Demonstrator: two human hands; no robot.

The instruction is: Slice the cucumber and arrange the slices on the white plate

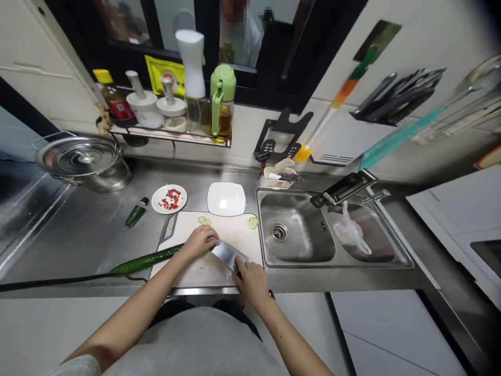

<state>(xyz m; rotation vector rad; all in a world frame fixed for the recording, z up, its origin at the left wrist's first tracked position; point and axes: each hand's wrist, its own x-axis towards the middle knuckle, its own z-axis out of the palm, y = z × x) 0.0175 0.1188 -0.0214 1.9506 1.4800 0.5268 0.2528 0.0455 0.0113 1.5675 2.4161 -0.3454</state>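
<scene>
Cucumber (146, 260) lies long and green across the left edge of the white cutting board (219, 245), near the front edge of the steel desk (78, 230). Its long way runs left to right, with the far end pointing left and a bit toward the person. The left hand (199, 243) is curled over its right end, pressing it down. The right hand (252, 279) is closed around the handle of a wide knife (229, 254), blade down on the board just beside the left hand. Some thin slices (204, 221) sit at the board's far edge. Open desk spreads out to the left. A sink (297, 235) is close on the right. Behind the board are a white square plate (226, 199) and a round plate of red bits (169, 199).
</scene>
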